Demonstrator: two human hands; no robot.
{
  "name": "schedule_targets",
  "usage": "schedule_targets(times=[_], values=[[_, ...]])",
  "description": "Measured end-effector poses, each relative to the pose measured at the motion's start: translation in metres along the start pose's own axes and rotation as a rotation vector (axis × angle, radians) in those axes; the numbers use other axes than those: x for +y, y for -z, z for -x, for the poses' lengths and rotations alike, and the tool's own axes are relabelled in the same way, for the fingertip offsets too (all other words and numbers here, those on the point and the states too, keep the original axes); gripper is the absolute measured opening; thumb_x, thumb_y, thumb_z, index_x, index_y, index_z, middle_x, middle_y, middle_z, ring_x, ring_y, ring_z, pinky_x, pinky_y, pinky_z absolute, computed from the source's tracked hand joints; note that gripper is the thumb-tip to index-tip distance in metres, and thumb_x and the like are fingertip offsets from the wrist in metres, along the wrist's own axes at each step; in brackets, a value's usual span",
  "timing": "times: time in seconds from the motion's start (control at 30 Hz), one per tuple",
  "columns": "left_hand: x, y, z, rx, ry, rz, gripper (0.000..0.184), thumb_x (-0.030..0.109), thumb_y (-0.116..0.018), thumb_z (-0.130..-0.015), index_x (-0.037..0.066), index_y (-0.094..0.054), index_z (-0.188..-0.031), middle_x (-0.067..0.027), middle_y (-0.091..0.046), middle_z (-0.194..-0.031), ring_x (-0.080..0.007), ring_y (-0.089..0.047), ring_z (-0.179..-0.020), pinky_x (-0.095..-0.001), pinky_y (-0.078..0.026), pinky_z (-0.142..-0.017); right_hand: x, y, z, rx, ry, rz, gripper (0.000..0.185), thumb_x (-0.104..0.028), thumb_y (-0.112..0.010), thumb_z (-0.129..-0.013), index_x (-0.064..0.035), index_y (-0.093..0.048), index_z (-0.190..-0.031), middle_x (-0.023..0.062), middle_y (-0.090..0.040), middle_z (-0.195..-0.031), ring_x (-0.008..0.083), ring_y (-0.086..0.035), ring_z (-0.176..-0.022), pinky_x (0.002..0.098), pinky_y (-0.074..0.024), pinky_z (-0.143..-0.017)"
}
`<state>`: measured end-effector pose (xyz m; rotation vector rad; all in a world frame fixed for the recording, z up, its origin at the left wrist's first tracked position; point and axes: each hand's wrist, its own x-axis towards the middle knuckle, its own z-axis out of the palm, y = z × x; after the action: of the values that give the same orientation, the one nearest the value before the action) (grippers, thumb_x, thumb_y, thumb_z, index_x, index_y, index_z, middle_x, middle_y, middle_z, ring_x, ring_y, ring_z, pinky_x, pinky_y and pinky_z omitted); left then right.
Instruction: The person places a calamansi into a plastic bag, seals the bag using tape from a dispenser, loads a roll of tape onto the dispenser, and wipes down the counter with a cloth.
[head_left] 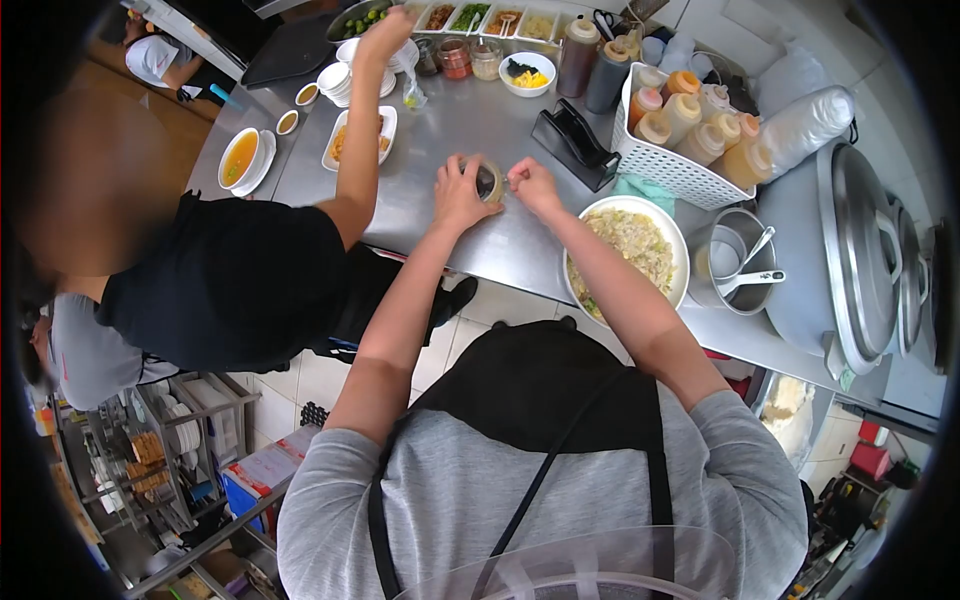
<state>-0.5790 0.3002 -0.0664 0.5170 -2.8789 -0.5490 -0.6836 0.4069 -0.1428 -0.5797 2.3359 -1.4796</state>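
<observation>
My left hand [463,195] is curled round what looks like a roll of tape [497,183], pale at the rim and dark in the middle, low over the steel counter. Just right of it, my right hand [535,187] is closed in a pinch at the roll's edge; whatever lies between the fingertips is too small to make out. Behind my right hand stands a black holder shaped like a tape dispenser [575,145]. Under my right forearm sits a large white bowl [683,262] of chopped pale food [630,245].
At left, a co-worker in a black shirt [230,280] reaches across the counter [440,110] towards a bowl of green fruit [352,22]. A white basket [690,172] of sauce bottles, a metal pot [735,290] with utensils and large lidded pots [850,260] crowd the right.
</observation>
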Motion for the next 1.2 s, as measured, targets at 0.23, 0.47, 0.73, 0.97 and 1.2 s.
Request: schedule_targets(times=[0.23,0.47,0.73,0.97,1.2], values=[[-0.015,-0.019,0.012,0.032,-0.041,-0.008,0.081,0.035,-0.076,-0.052,0.015,-0.041,-0.123,-0.0153,-0.034,-0.122,-0.0333,-0.036,-0.109,-0.042,-0.034,-0.089,0.004,-0.002,0.011,0.004,0.043,0.135,0.006,-0.005,-0.056,-0.072,-0.004,-0.057,-0.078,0.0075,-0.061,-0.074,0.0171,-0.058,-0.067,0.0291,-0.0451,-0.064],[-0.02,-0.032,0.013,0.113,-0.103,0.071,0.08,0.034,-0.073,-0.058,0.015,-0.038,-0.127,-0.0171,-0.034,-0.123,-0.0343,-0.035,-0.11,-0.0437,-0.031,-0.092,-0.014,0.015,0.017,-0.047,0.079,0.144,0.016,-0.019,-0.05,-0.077,-0.0065,-0.059,-0.082,0.0148,-0.061,-0.084,0.0315,-0.057,-0.082,0.0392,-0.0442,-0.074],[-0.004,-0.031,0.021,0.184,-0.202,-0.022,0.081,0.036,-0.074,-0.059,0.007,-0.039,-0.126,-0.0173,-0.032,-0.13,-0.0359,-0.027,-0.121,-0.043,-0.027,-0.097,-0.01,0.029,0.022,-0.015,0.035,0.199,0.014,-0.018,-0.051,-0.078,-0.0066,-0.058,-0.081,0.016,-0.06,-0.084,0.0325,-0.056,-0.083,0.0392,-0.0437,-0.073],[0.006,-0.011,0.037,0.189,-0.151,0.118,0.067,0.025,-0.078,-0.054,0.001,-0.05,-0.109,-0.0115,-0.046,-0.112,-0.03,-0.039,-0.106,-0.0375,-0.033,-0.09,-0.01,0.032,0.025,-0.074,-0.004,0.189,0.013,-0.016,-0.057,-0.074,-0.0063,-0.058,-0.082,0.0155,-0.06,-0.086,0.0323,-0.057,-0.084,0.0372,-0.0442,-0.074],[0.005,-0.025,0.035,0.233,-0.125,0.112,0.052,0.019,-0.075,-0.057,0.001,-0.054,-0.101,-0.0102,-0.048,-0.102,-0.0281,-0.042,-0.098,-0.0363,-0.036,-0.085,-0.013,0.032,0.024,-0.024,0.024,0.202,0.012,-0.012,-0.062,-0.072,-0.0052,-0.057,-0.081,0.0124,-0.061,-0.078,0.0258,-0.058,-0.075,0.0338,-0.0451,-0.068]])
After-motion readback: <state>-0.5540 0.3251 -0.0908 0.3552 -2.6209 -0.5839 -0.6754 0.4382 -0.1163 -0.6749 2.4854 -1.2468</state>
